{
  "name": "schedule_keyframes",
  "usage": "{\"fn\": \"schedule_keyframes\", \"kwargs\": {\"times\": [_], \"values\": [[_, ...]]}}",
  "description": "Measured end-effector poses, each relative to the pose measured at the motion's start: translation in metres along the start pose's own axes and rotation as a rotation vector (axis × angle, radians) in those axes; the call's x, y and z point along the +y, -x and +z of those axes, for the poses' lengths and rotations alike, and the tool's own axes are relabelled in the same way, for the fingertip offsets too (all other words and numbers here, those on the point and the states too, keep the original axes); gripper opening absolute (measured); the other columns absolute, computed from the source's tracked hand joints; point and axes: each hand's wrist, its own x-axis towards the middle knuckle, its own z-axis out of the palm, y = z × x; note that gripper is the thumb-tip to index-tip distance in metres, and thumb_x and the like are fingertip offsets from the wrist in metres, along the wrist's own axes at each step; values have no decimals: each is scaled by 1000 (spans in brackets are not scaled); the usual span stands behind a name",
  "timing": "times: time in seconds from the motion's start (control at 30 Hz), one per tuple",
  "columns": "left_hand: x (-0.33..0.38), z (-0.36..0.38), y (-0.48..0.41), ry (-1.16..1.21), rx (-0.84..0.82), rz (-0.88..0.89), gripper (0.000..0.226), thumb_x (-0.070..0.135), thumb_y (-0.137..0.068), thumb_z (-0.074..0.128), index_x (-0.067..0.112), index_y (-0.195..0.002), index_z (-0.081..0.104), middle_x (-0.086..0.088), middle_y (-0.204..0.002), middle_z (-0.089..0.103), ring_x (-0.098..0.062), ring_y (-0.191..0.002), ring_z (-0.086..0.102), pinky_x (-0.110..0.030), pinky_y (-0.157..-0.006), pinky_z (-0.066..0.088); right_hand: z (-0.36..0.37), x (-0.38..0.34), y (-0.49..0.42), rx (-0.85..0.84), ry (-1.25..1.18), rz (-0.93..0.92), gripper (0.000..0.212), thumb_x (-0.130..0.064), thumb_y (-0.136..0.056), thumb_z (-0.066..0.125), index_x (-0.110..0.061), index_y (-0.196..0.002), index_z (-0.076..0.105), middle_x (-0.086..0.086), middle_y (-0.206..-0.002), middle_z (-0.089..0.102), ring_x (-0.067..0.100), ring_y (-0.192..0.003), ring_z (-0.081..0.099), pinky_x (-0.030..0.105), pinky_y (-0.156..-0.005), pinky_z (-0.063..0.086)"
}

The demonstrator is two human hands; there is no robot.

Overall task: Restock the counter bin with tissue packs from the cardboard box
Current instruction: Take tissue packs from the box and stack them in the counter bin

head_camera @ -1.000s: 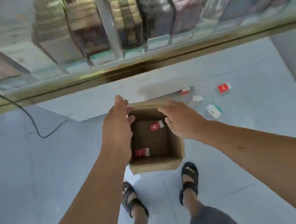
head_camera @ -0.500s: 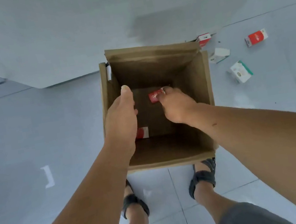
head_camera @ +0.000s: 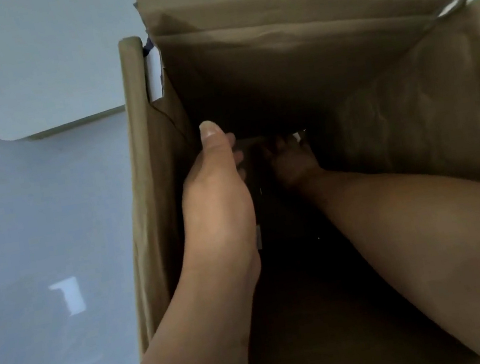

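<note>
- The pale floor (head_camera: 34, 212) lies left of the open cardboard box (head_camera: 153, 194).
- The left hand (head_camera: 215, 191) is inside by the box's left wall, thumb straight, fingers loosely bent, gripping nothing visible.
- The right hand (head_camera: 291, 161) reaches into the dark bottom; I cannot tell its grip.
- A tissue pack (head_camera: 298, 136) shows a pale edge at its fingertips.

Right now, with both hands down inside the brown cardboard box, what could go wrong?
1. The floor of the tall brown cardboard box is nearly black, so the right hand works mostly by feel. Any grip on the small pale edge beside its fingertips, possibly a tissue pack, may be partial and slip on the lift.
2. The left hand lies close along the left wall. Withdrawing both forearms together could catch the folded top flaps or tip the box.
</note>
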Motion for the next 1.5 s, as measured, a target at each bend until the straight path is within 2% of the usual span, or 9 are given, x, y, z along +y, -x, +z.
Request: {"fn": "schedule_keyframes", "kwargs": {"times": [0.3, 0.5, 0.6, 0.93, 1.03, 1.13, 1.23, 1.33, 1.5], "values": [[-1, 1, -12, 3, 17, 0, 54, 65, -99, 31, 36, -130, 65, 14, -126, 67, -4, -117, 59, -21, -69, 31, 6, -3, -17, 71, 87, -8, 63, -35, -101, 42, -21, -157, 17, 19, -155, 29, 42, -142, 26, 66, -113, 12], [8, 0, 23, -76, 34, 21, 52, 64, -100, 33, 37, -134, 61, 16, -127, 65, -5, -119, 57, -35, -92, 31, -41, -15, 50, 133, 100, -17, 58, -31, -100, 44, -21, -153, 25, 16, -146, 41, 39, -133, 37, 59, -112, 26], [34, 5, 60, -108, 47, 44, 41, 62, -101, 34, 40, -109, 68, 20, -107, 66, -3, -106, 59, -31, -85, 34, -84, -13, 104, 225, 76, -59, 62, -30, -96, 49, -20, -152, 25, 14, -141, 45, 36, -129, 40, 55, -111, 27], [123, -8, 222, -114, 67, 148, 41, 55, -103, 37, 34, -72, 53, 12, -78, 54, -10, -82, 55, -27, -69, 40, -223, -6, 305, 435, 39, -89, 92, -30, -75, 83, -21, -148, 27, 11, -133, 53, 33, -126, 49, 52, -109, 37], [155, -20, 283, -86, 60, 154, 39, 54, -102, 40, 30, -78, 58, 9, -84, 59, -12, -88, 59, -30, -75, 43, -271, -4, 373, 503, 50, -104, 90, -30, -74, 83, -22, -145, 30, 11, -129, 56, 34, -119, 53, 51, -104, 42], [194, -29, 350, -28, 48, 198, 40, 57, -102, 40, 28, -92, 66, 4, -97, 66, -17, -98, 61, -38, -97, 47, -331, -1, 445, 625, 82, -113, 83, -32, -77, 81, -21, -144, 34, 11, -129, 57, 34, -116, 56, 49, -100, 46], [233, -35, 415, -35, 65, 287, 49, 60, -102, 33, 28, -122, 65, 0, -127, 63, -22, -119, 57, -46, -113, 38, -395, -4, 514, 707, 84, -129, 85, -35, -81, 77, -24, -149, 27, 9, -135, 53, 33, -124, 52, 51, -108, 38], [273, -36, 469, 2, 55, 359, 53, 57, -104, 33, 26, -138, 58, 3, -138, 59, -20, -125, 55, -41, -107, 38, -455, -5, 569, 787, 83, -146, 84, -31, -84, 74, -25, -150, 23, 6, -142, 49, 30, -130, 47, 49, -112, 34], [338, -37, 539, 71, -10, 444, 48, 61, -101, 34, 30, -121, 65, 5, -123, 66, -17, -115, 59, -39, -95, 37, -547, 1, 642, 931, 81, -173, 73, -25, -82, 74, -24, -143, 34, 3, -135, 54, 29, -124, 50, 48, -109, 36]]}}
